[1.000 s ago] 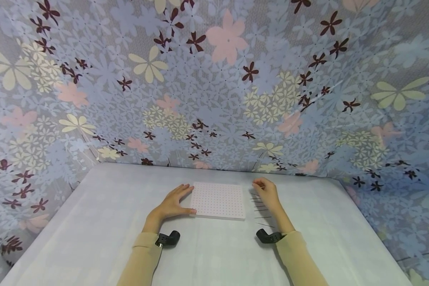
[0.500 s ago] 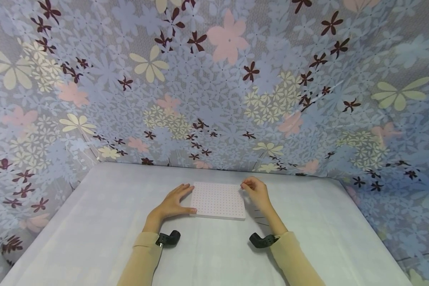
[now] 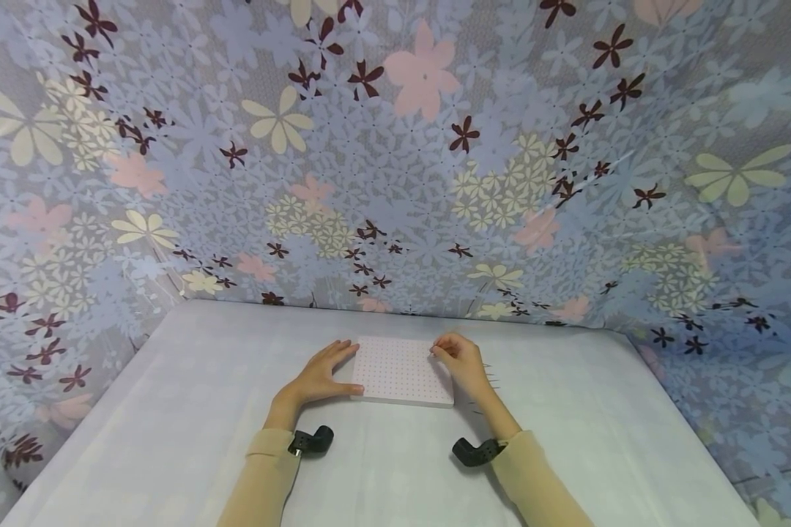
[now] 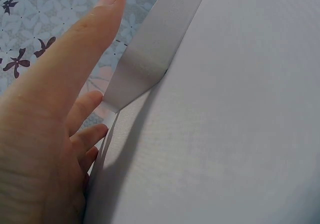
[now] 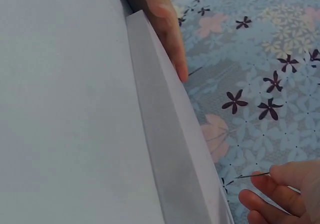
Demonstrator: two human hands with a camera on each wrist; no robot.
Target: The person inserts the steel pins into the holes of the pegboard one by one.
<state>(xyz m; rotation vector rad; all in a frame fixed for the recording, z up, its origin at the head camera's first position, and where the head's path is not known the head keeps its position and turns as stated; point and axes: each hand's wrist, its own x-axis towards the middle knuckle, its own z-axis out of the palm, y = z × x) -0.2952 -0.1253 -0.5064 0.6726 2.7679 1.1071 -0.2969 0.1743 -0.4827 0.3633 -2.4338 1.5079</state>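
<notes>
A white square board [image 3: 398, 375] dotted with a grid of small marks lies flat on the table. My left hand [image 3: 318, 375] is spread at its left side, thumb at the near corner and fingers along the far part of that edge. In the left wrist view the board's side wall [image 4: 145, 59] stands beyond the thumb. My right hand [image 3: 463, 364] is over the board's far right corner. Between thumb and forefinger it pinches a thin dark needle [image 5: 251, 175], which points toward the board in the right wrist view; the other fingers are loosely curled.
Several more thin needles [image 3: 492, 378] lie in a column on the table just right of the board, partly behind the right forearm. The white tablecloth [image 3: 191, 410] surrounds the board. A floral cloth [image 3: 395, 183] rises behind the table's far edge.
My right hand has moved left from the row of needles to the board's far right corner, carrying a needle. The left hand and the board stay in place.
</notes>
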